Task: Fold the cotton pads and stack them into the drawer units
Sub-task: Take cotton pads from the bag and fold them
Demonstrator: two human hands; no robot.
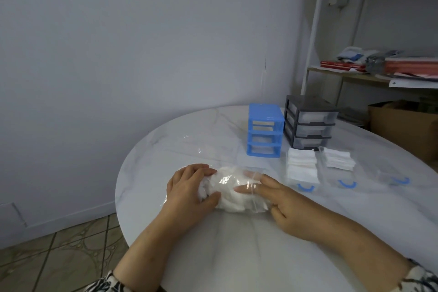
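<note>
My left hand [189,187] grips the open end of a clear bag [237,193] of cotton pads, near the table [237,256] edge facing me. My right hand [275,197] lies flat on the bag, fingers straight. Bare tabletop lies beyond. Farther right, two pad stacks [302,165] sit on drawers [341,173] pulled from the blue unit [265,133]; the grey unit [309,122] stands just beside it.
</note>
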